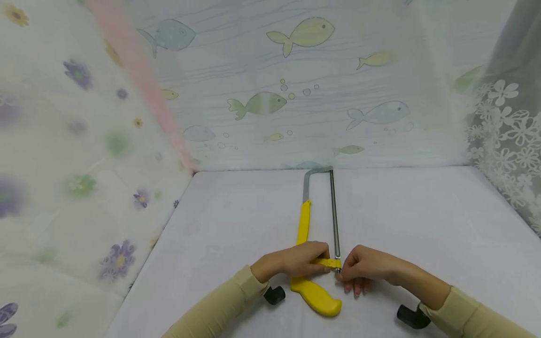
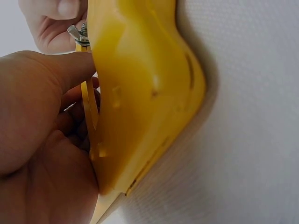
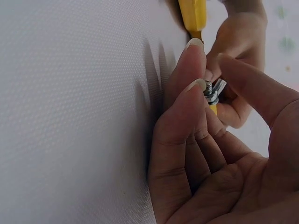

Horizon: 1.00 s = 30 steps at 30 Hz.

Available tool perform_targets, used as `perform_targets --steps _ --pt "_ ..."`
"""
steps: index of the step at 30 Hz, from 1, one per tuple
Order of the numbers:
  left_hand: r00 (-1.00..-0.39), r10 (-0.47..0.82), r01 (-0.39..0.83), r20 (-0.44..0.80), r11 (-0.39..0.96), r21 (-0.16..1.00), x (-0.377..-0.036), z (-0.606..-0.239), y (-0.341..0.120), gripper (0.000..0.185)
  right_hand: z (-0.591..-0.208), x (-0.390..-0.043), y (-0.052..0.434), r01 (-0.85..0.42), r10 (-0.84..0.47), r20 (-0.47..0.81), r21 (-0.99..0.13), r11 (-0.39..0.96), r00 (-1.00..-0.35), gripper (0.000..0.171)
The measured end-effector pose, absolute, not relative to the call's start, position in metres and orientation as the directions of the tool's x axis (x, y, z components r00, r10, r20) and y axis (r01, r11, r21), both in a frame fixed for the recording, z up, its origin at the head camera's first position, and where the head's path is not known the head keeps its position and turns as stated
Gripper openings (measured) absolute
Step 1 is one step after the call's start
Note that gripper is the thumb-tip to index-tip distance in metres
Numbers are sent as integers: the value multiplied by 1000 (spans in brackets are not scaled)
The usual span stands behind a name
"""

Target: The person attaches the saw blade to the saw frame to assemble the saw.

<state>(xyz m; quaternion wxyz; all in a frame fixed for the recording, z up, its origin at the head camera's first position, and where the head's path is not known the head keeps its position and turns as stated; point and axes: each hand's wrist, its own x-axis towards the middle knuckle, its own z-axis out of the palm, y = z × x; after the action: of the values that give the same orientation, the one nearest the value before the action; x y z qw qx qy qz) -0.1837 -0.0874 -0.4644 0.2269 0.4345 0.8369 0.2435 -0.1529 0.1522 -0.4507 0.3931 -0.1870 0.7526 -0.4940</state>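
A hacksaw lies on the table, with its yellow handle (image 1: 318, 297) toward me and its metal frame (image 1: 306, 185) reaching to the back. My left hand (image 1: 302, 259) grips the saw's yellow body just ahead of the handle, thumb on one side and fingers behind. A metal wing nut (image 2: 79, 36) sits on a threaded bolt at the near end of the blade (image 1: 335, 213). Around this wing nut, my right hand (image 1: 367, 267) has loosely bent fingers. In the right wrist view, fingertips (image 3: 198, 86) overlap the bolt, while the thumb (image 3: 243, 77) stands off the nut.
The white-covered table (image 1: 422, 211) extends on both sides of the saw. A fish-patterned curtain (image 1: 253, 70) hangs at its back edge, close to the saw's far end. Flowered cloth (image 1: 84, 188) borders the left side; lace (image 1: 507, 136) hangs at the right.
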Motion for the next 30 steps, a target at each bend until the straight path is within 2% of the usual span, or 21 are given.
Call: perform_targets --steps 6,12,19,30 --pt "-517 838 618 -173 505 602 -184 -462 -87 11 -448 -152 148 118 -638 -427 -876 468 -640 37" --pt "-520 834 608 -185 514 605 -183 -461 -87 10 -447 -152 145 127 -626 -434 -872 473 -648 40" --pt "-516 838 615 -176 506 605 -183 -462 -87 10 -447 -152 146 132 -634 -436 -874 468 -639 38" --pt "-519 839 619 -164 501 605 -182 -463 -87 12 -444 -152 147 126 -592 -449 -853 506 -669 26"
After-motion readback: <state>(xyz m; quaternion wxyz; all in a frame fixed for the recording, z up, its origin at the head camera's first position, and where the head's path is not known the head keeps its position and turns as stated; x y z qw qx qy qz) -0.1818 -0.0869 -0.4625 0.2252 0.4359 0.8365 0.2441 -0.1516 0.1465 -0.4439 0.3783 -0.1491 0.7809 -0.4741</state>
